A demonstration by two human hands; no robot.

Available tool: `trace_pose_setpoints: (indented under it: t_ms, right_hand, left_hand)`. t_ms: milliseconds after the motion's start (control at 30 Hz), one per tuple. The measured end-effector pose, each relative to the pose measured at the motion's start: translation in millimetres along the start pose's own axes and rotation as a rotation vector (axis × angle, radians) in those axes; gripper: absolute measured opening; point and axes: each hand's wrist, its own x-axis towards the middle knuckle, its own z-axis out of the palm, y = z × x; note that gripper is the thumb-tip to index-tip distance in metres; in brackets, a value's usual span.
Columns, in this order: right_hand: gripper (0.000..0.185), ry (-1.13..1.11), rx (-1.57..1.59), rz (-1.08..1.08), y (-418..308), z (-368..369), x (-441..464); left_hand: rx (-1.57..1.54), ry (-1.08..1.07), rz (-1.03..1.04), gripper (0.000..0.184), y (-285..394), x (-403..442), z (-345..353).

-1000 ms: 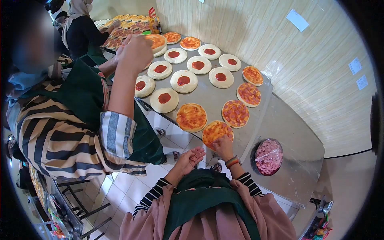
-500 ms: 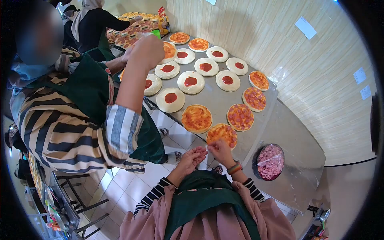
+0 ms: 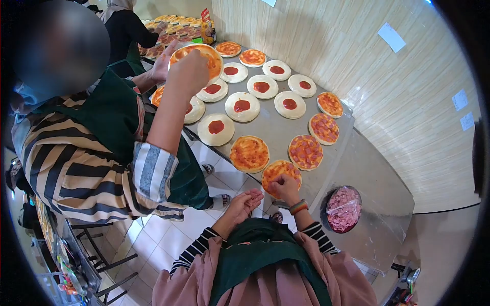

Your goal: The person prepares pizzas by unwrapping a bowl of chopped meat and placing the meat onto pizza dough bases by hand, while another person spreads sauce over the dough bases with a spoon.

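My right hand is over the near pizza base, which is spread with red sauce and has a few pink pieces at its right side. Its fingertips are pinched together, and whatever they hold is too small to make out. My left hand is cupped palm up just left of that base, fingers curled; its contents are unclear. Beside the base lie a sauced pizza base and a pizza topped with ham pieces. A dark bowl of chopped ham stands to the right, partly under clear plastic.
Several pale dough rounds with sauce dollops cover the metal table. At left, a co-worker in a striped sleeve holds up a sauced base. Another person stands farther back by more pizzas. A wall borders the table.
My right hand has moved up and slightly right, from beside my left hand to over the near base. The co-worker's raised base is now more visible. My left hand stays almost still.
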Motion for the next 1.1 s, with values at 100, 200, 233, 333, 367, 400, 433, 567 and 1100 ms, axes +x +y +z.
trace_pose_setpoints:
  t_ms: [100, 200, 233, 333, 367, 400, 433, 567, 1100]
  right_hand:
    - [0.012, 0.02, -0.178, -0.095, 0, 7, 10]
    - [0.01, 0.033, -0.288, -0.187, -2, 18, 17]
    - [0.01, 0.046, -0.339, -0.216, 0, 20, 20]
    - [0.01, 0.039, -0.554, -0.315, 0, 22, 26]
    - [0.01, 0.038, -0.554, -0.317, -3, 22, 25]
    - [0.01, 0.094, -0.607, -0.376, -5, 21, 23]
    - [0.01, 0.151, -0.66, -0.436, -12, 20, 20]
    - [0.009, 0.076, -0.282, -0.386, -36, 13, 6]
    - [0.008, -0.22, 0.226, -0.053, -18, 4, -8]
  left_hand:
    - [0.019, 0.026, 0.006, 0.021, 2, -4, 3]
    - [0.02, 0.039, 0.025, 0.021, 3, -6, 3]
    - [0.024, 0.039, 0.04, 0.021, 3, -6, 3]
    - [0.038, 0.06, 0.034, 0.02, 3, -5, 2]
    - [0.037, 0.06, 0.036, 0.02, 3, -5, 2]
    - [0.047, 0.058, 0.04, 0.021, 3, -5, 1]
    - [0.056, 0.056, 0.044, 0.021, 3, -4, 2]
    - [0.076, 0.049, 0.057, 0.021, 3, -2, 3]
    - [0.172, 0.033, 0.077, 0.021, 1, 3, 16]
